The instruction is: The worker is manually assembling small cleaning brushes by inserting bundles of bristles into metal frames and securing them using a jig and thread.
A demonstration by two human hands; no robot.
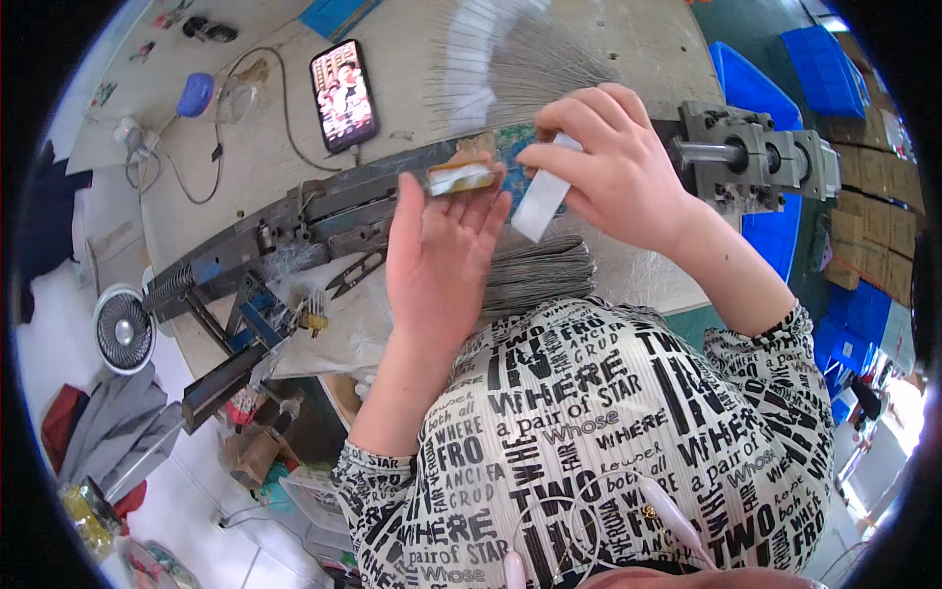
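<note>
My left hand (437, 250) is turned palm up, its thumb standing apart from the outstretched fingers. Across those fingers lies a small shiny piece with yellow-brown edges and a whitish middle (459, 179); its kind is unclear. Beside it, my right hand (618, 162) pinches a flat white rectangular strip (542, 203), which slants down toward the bench. Close to my body lies a bundle of thin grey wires (540, 275). Beyond my hands, more thin wires (549, 64) are fanned out, with a whitish band across them.
A long metal bar fixture (334, 206) crosses the bench, with a clamp block (756, 152) at its right end. Black snips (359, 273) lie left of my left hand. Farther back are a lit phone (343, 96) and its cable. A fan (125, 329) stands at left; blue bins (824, 69) at right.
</note>
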